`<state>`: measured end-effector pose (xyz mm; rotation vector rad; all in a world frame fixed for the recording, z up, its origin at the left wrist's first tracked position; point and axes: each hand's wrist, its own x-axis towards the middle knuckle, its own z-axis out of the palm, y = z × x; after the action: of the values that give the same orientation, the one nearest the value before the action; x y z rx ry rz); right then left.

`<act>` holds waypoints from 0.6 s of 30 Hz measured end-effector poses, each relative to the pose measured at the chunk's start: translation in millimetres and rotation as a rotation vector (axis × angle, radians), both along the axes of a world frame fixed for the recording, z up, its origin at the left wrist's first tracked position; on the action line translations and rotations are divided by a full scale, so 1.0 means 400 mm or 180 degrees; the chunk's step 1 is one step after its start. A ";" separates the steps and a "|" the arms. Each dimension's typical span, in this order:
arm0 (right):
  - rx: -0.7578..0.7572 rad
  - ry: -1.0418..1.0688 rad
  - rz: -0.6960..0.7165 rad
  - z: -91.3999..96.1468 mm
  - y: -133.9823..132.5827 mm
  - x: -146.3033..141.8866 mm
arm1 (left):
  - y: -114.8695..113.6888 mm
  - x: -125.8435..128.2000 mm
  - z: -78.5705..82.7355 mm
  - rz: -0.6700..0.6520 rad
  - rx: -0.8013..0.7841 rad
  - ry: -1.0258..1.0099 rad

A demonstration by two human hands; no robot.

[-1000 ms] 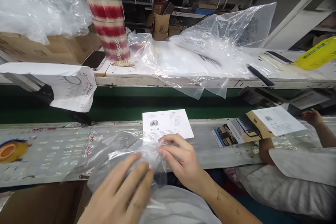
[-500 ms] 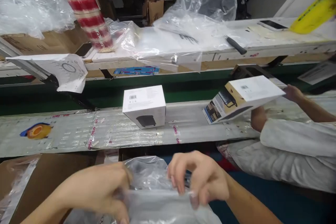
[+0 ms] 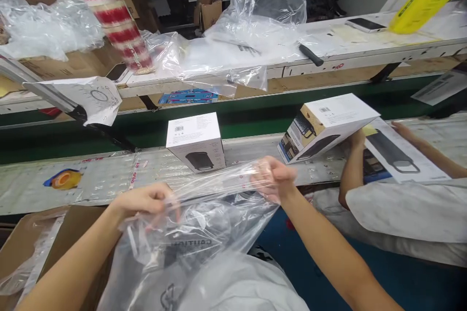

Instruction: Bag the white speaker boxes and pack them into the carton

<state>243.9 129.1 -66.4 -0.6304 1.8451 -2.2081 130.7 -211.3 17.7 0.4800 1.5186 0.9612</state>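
Observation:
A clear plastic bag point(image 3: 197, 233) printed with the word CAUTION is stretched between my two hands, low in front of me. My left hand point(image 3: 149, 201) grips its upper edge on the left, the fingers curled and partly behind the film. My right hand point(image 3: 273, 177) is closed on the other end of that edge, held higher and farther out. Just beyond the bag a white printed box point(image 3: 195, 143) stands on the plastic-covered belt point(image 3: 109, 180), touched by neither hand.
To the right, a co-worker's hands point(image 3: 359, 138) are at a second white box point(image 3: 328, 126) and a flatter printed box point(image 3: 396, 150). Behind the belt runs a white shelf point(image 3: 284, 65) with tape rolls point(image 3: 120, 29), loose plastic film and a phone point(image 3: 365, 24). An open carton point(image 3: 69, 238) sits at lower left.
Both hands have risen and moved apart, pulling the bag's edge wide and spreading the film. The co-worker's flatter box has turned to show its printed front.

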 end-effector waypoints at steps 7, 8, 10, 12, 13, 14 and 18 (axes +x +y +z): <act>0.1539 0.0138 -0.1489 -0.040 -0.053 -0.233 | -0.046 -0.098 -0.192 0.3206 0.1141 0.1319; 0.1633 0.0414 -0.1968 -0.037 -0.062 -0.291 | -0.036 -0.134 -0.219 0.3554 0.1233 0.1548; 0.1654 0.0549 -0.2524 -0.033 -0.075 -0.411 | 0.000 -0.220 -0.257 0.4021 0.1301 0.2008; 0.1473 0.0087 -0.2434 -0.029 -0.076 -0.519 | 0.043 -0.316 -0.274 0.4134 0.1186 0.2282; 0.1319 -0.0173 -0.2319 -0.027 -0.071 -0.565 | 0.063 -0.364 -0.277 0.4078 0.1087 0.2326; 0.1156 -0.0411 -0.2218 -0.024 -0.065 -0.605 | 0.080 -0.413 -0.279 0.3959 0.0979 0.2317; 0.0894 -0.1077 -0.2041 -0.002 -0.038 -0.713 | 0.106 -0.580 -0.270 0.3700 0.0721 0.2340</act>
<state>-41.1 113.8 -67.2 0.4246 2.3075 -2.1215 -101.5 -169.1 -90.5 0.0344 2.4346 2.0057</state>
